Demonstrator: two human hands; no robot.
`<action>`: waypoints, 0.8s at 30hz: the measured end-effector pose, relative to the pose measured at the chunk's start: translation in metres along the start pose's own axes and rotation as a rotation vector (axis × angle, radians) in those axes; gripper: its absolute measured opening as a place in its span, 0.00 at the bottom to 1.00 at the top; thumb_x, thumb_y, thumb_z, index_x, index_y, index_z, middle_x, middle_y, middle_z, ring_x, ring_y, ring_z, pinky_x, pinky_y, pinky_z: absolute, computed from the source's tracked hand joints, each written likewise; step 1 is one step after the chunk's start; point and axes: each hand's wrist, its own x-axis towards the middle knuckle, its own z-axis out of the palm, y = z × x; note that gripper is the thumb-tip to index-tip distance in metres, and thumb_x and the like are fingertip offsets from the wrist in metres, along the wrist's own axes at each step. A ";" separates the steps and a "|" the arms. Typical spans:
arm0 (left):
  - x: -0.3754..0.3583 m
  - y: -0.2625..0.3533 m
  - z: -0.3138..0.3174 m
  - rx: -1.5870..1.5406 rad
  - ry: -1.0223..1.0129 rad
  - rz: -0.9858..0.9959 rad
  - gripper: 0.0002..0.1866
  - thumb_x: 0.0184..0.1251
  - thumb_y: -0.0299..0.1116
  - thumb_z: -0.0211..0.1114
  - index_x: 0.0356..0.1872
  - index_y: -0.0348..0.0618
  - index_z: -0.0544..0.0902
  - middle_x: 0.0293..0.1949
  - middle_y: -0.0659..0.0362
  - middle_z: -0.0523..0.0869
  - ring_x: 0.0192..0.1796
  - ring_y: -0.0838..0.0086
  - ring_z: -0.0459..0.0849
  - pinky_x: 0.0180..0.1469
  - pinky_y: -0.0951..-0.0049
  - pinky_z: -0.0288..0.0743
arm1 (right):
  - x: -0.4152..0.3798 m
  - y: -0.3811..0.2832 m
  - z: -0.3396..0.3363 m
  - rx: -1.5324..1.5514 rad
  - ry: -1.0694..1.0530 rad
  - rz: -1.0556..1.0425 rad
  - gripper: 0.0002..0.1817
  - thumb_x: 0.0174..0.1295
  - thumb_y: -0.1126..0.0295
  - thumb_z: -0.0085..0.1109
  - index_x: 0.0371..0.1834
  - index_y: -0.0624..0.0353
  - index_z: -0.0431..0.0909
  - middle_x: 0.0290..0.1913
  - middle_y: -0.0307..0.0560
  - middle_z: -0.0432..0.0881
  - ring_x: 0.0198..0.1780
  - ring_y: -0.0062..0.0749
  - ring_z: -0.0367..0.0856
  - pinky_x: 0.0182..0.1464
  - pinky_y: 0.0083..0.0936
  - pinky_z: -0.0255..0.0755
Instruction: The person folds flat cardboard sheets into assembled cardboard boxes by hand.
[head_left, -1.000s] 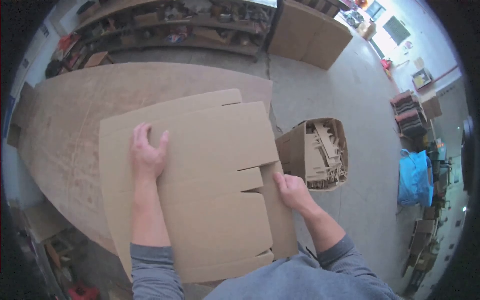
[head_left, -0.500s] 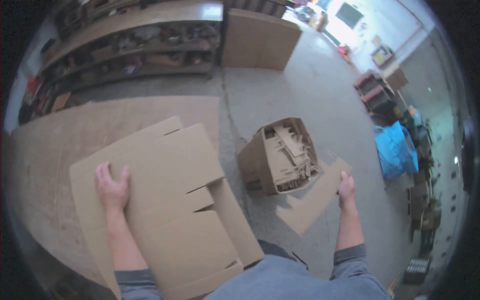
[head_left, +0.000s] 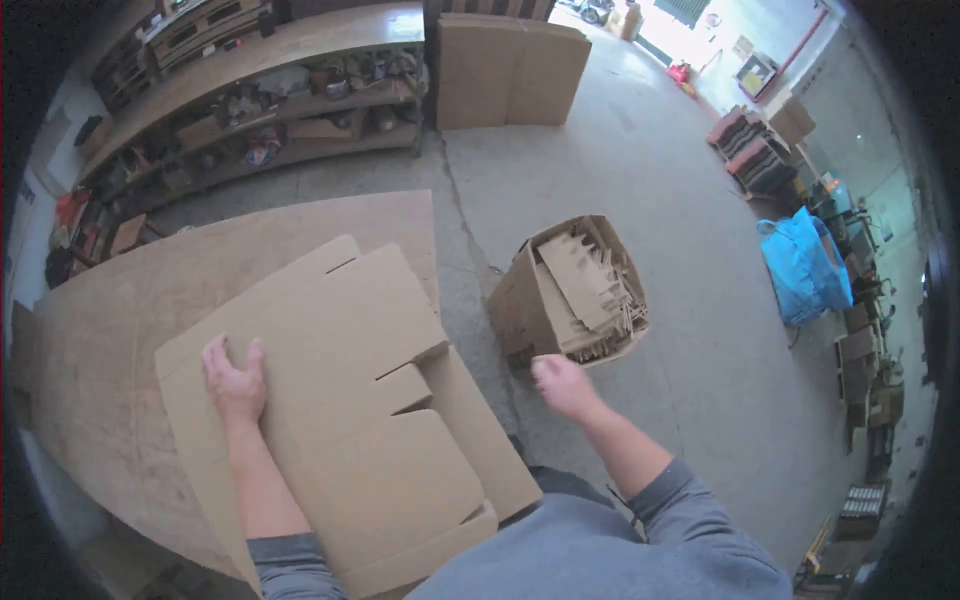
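Observation:
My left hand [head_left: 236, 385] lies on a flattened cardboard box [head_left: 330, 340], thumb and fingers apart. That brown sheet has slots and flaps along its right side and rests on a wooden tabletop [head_left: 110, 320]. My right hand [head_left: 565, 387] is in the air just right of the sheet, near the lower edge of an open carton [head_left: 520, 310]. Its fingers are curled, and nothing shows in them. The carton stands on the floor, filled with cardboard scraps [head_left: 610, 300]. A wide scrap piece [head_left: 580, 275] with a jagged edge lies on top.
A shelf bench [head_left: 290, 110] with assorted items stands at the back left. Large cardboard panels [head_left: 510, 75] lean beside it. To the right, a blue bag [head_left: 805, 265] and stacked dark red items [head_left: 750, 150] line the wall. Grey concrete floor [head_left: 690, 390] surrounds the carton.
My right hand has let go of the jagged cardboard scrap, which now lies in the carton, and has moved left toward the flattened box. My left hand stays on the sheet.

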 end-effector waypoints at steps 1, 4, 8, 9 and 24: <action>0.000 0.001 0.000 -0.009 -0.007 -0.013 0.32 0.62 0.54 0.59 0.58 0.38 0.73 0.57 0.49 0.74 0.62 0.57 0.70 0.65 0.58 0.62 | -0.016 -0.031 0.010 -0.102 -0.133 -0.050 0.27 0.65 0.56 0.40 0.58 0.65 0.72 0.53 0.54 0.76 0.54 0.41 0.72 0.57 0.35 0.64; 0.001 0.003 0.001 -0.039 0.001 -0.022 0.31 0.62 0.54 0.59 0.58 0.38 0.73 0.57 0.49 0.74 0.62 0.58 0.70 0.65 0.59 0.62 | -0.034 -0.070 0.044 -0.198 -0.199 -0.164 0.19 0.68 0.55 0.34 0.38 0.64 0.65 0.44 0.58 0.72 0.46 0.45 0.67 0.48 0.41 0.59; -0.001 0.006 -0.002 -0.040 -0.007 -0.041 0.32 0.62 0.55 0.57 0.58 0.39 0.73 0.56 0.50 0.75 0.61 0.58 0.72 0.64 0.58 0.64 | -0.044 -0.086 0.065 -0.251 -0.134 -0.166 0.24 0.68 0.54 0.34 0.20 0.62 0.62 0.31 0.57 0.69 0.31 0.43 0.66 0.37 0.41 0.61; 0.000 0.003 0.000 -0.039 0.005 -0.032 0.32 0.61 0.56 0.58 0.57 0.39 0.74 0.56 0.49 0.75 0.61 0.58 0.72 0.64 0.58 0.64 | -0.048 -0.090 0.064 -0.257 -0.127 -0.165 0.24 0.68 0.54 0.35 0.21 0.63 0.63 0.31 0.56 0.70 0.31 0.44 0.67 0.37 0.41 0.61; -0.007 0.008 -0.001 -0.029 0.057 0.005 0.31 0.60 0.53 0.61 0.55 0.37 0.75 0.53 0.49 0.76 0.58 0.57 0.73 0.63 0.59 0.65 | -0.020 -0.084 0.080 -0.462 -0.039 -0.296 0.26 0.71 0.50 0.33 0.33 0.64 0.69 0.30 0.61 0.76 0.34 0.64 0.73 0.36 0.49 0.64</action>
